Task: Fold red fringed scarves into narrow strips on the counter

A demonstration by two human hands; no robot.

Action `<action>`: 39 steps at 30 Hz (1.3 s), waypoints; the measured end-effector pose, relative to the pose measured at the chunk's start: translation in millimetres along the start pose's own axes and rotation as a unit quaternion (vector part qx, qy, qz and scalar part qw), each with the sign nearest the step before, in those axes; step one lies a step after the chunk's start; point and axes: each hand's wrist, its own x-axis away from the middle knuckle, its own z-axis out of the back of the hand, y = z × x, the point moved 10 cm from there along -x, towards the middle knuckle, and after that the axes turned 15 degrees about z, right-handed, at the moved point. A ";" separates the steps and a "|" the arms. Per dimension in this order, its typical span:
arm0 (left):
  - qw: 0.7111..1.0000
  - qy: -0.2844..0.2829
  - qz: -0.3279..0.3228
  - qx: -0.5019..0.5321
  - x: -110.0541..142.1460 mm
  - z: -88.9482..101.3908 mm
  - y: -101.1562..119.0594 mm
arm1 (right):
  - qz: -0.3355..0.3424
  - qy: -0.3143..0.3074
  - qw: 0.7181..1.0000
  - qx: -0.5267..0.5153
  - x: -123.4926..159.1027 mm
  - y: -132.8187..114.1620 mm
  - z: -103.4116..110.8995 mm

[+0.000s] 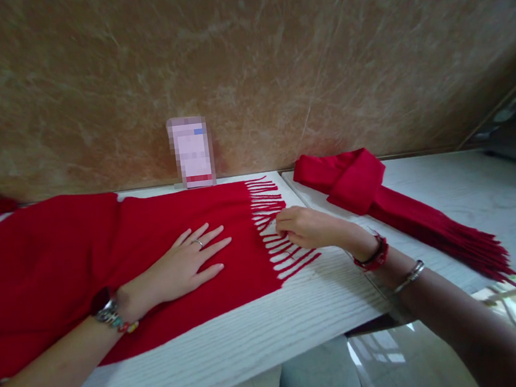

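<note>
A red scarf [185, 211] lies spread across the white wood-grain table, its fringe [293, 258] pointing right. My left hand [191, 263] rests flat on the cloth, fingers spread, with a ring on one finger and a watch and beads at the wrist. At the middle of the fringe, my right hand [306, 226] has its fingers pinched together on strands of it; the pinched ends are hidden by the fingers. Several strands above and below the right hand lie straight and separate on the table.
A second red scarf [358, 176], folded over itself, lies on the right-hand table [425, 190], its fringe toward the front right. A blurred-out phone-like object [194, 154] leans upright against the brown marbled wall [243, 64]. A seam runs between the two tabletops.
</note>
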 end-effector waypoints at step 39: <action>0.999 -0.032 -0.003 0.003 7.2 -2.3 20.3 | -0.212 -0.068 0.966 0.132 41.7 61.6 3.8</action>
